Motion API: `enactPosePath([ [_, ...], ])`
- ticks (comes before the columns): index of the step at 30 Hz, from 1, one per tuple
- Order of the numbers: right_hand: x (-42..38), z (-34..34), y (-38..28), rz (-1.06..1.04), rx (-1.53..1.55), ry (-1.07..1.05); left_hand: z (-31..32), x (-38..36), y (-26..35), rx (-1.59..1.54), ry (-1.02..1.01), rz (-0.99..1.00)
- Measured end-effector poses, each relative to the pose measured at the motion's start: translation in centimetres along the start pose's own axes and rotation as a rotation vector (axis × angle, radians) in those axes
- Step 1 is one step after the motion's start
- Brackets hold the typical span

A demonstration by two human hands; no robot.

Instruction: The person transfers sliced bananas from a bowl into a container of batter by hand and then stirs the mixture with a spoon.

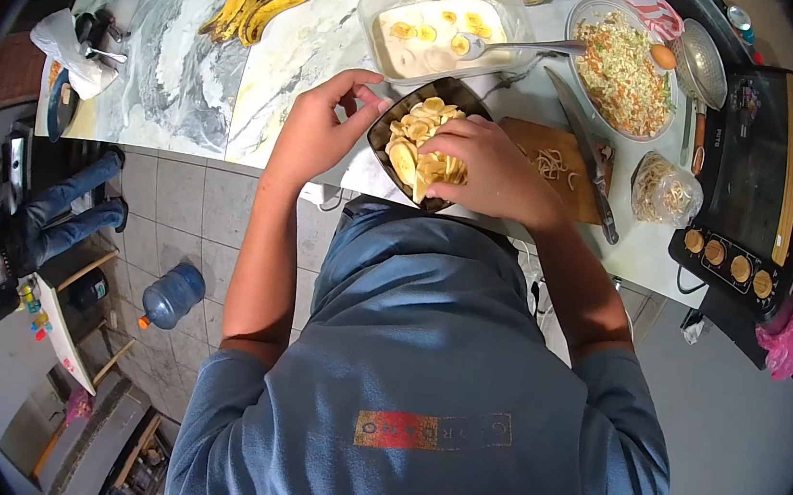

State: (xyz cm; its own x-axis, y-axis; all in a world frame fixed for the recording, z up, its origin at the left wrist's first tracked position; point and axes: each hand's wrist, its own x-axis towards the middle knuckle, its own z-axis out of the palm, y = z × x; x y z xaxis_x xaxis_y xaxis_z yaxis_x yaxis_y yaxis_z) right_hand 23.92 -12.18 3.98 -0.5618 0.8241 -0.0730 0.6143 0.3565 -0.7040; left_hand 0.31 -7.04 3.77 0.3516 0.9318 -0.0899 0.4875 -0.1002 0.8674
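Observation:
A dark square bowl (401, 110) full of banana slices (408, 160) stands at the counter's front edge. My right hand (492, 169) reaches into it, fingers curled down on the slices. At the bowl's left rim is my left hand (330, 125), its fingers bent and apart, holding nothing. Just behind the bowl, a clear plastic container (375, 13) holds a white cream with banana slices and a spoon (524, 46). To the right of my right hand lie a wooden board (573, 174) with thin strips on it and a large knife (582, 141).
A plate of shredded vegetables (622, 78) with an egg (663, 56), a plastic bag (665, 191) and a toaster oven (748, 168) are on the right. Bananas (252, 12) lie at the back left. A water jug (173, 296) and a seated person (20, 247) are lower left.

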Motion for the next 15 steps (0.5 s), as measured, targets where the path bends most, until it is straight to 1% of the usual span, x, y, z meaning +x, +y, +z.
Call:
enactPosePath([
  [2,-0.4,0.3,0.0,0.005,-0.01,-0.021,0.0,-0.1,0.0,-0.003,-0.001,0.006],
  [5,-0.9,1.2,0.4,0.032,-0.035,0.014,0.1,-0.2,-0.1,-0.01,-0.01,0.012],
  [7,-1.1,1.6,0.5,0.015,-0.089,0.073,0.2,-0.5,-0.1,-0.012,-0.02,0.009],
  [10,-1.3,1.9,0.8,0.01,-0.106,0.102,0.2,-0.8,0.0,-0.011,-0.029,0.007],
  [11,-1.3,2.0,0.8,0.01,-0.108,0.104,0.2,-0.8,-0.2,-0.015,-0.031,0.017],
  [13,-1.3,2.3,0.8,-0.022,-0.066,0.175,0.1,-0.9,-0.2,-0.018,-0.032,0.027],
  [15,-1.4,2.3,0.5,-0.016,-0.076,0.188,0.0,-1.0,0.0,-0.003,-0.036,0.001],
])
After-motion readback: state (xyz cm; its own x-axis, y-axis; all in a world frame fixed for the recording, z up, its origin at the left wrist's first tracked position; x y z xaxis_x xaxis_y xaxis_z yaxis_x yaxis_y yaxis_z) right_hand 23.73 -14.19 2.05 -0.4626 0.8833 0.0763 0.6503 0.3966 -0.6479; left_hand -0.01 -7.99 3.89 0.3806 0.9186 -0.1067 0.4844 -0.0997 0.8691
